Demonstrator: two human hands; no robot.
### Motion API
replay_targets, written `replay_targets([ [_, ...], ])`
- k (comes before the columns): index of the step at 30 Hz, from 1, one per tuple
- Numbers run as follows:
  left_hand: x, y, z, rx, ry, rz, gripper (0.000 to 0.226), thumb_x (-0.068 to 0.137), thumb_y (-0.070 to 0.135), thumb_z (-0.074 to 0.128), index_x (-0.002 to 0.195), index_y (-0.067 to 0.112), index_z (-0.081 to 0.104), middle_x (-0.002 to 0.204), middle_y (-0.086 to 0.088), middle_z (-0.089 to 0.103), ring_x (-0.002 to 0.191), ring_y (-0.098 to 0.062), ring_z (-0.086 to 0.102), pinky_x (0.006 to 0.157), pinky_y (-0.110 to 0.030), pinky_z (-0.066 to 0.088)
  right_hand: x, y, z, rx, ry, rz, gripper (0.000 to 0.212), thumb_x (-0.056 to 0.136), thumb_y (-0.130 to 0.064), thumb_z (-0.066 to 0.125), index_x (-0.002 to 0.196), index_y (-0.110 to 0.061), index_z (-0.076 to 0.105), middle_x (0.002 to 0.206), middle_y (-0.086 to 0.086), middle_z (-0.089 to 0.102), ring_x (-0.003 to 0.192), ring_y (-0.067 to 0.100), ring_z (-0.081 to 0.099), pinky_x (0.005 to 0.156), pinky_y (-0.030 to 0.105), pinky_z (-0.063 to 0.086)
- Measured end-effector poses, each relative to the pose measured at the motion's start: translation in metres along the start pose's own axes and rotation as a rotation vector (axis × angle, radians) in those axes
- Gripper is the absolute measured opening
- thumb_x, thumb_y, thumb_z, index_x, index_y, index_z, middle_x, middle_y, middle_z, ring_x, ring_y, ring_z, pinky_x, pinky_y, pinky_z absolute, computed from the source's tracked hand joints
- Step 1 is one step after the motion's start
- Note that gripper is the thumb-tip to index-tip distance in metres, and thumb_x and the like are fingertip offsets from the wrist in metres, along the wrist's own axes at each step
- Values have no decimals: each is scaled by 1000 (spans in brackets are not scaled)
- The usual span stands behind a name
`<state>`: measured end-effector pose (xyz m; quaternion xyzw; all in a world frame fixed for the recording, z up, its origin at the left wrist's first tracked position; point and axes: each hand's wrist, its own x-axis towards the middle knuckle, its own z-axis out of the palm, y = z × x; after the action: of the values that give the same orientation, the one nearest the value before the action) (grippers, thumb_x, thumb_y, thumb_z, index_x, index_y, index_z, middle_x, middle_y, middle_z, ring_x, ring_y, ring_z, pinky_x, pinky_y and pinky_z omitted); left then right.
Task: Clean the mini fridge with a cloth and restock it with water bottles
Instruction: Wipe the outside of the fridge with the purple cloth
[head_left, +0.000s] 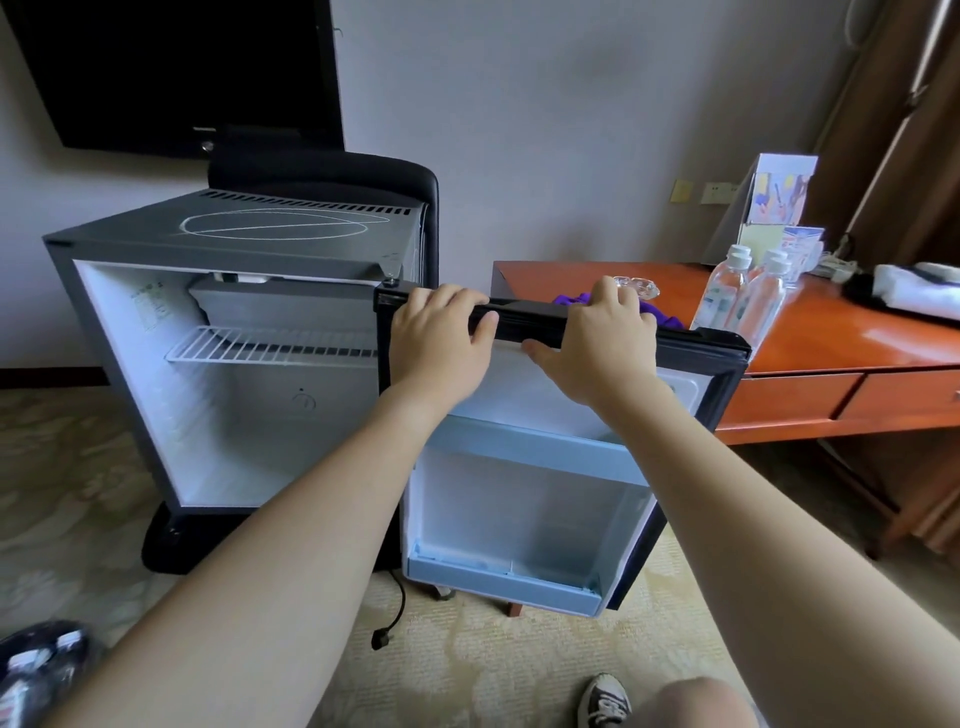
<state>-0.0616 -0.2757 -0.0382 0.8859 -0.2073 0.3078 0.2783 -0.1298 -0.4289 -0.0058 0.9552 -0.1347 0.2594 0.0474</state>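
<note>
Okay, both hands on the top edge of the open black fridge door (561, 332): my left hand (439, 338) curls over it near the hinge, my right hand (602, 338) clamps it further out. Door should be stiff and light on its hinge; the top edge is the obvious hold. Grey mini fridge (234, 249) cabinet is empty apart from its wire shelf (270, 345); the door's pale blue bins (506, 582) hold nothing. Purple cloth (660, 312) and clear plastic water bottles (743, 296) sit on the orange-brown wooden desk (841, 332) just behind the door; both look light.
</note>
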Motion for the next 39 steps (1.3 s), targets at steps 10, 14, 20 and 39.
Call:
replay_targets([
  [10,-12,-15,-13,-103,49,42,25,99,37,55,114,23,69,119,7,66,112,-24,49,94,-28,31,-13,-2,-8,105,-4,-5,57,83,-69,57,97,-13,50,93,8,64,101,34,47,72,36,31],
  [14,-20,-18,-20,-117,48,35,29,98,42,56,115,22,69,121,6,64,114,-23,48,97,-26,31,-22,-11,-17,123,4,6,58,80,-71,58,95,-15,52,85,5,62,103,33,45,73,36,30],
  [20,-31,-13,-32,-95,-46,9,45,97,53,56,130,25,63,135,6,58,136,-23,36,112,-29,22,-41,-26,-31,66,-51,40,66,82,-75,50,114,-18,55,113,9,63,116,36,43,90,44,33],
  [39,-59,43,-77,-301,-469,-165,60,90,62,58,144,37,49,157,0,29,152,-27,-15,123,-42,-3,-81,-22,-75,59,-307,-124,42,84,-51,64,110,-19,55,93,3,56,86,29,56,72,37,52],
])
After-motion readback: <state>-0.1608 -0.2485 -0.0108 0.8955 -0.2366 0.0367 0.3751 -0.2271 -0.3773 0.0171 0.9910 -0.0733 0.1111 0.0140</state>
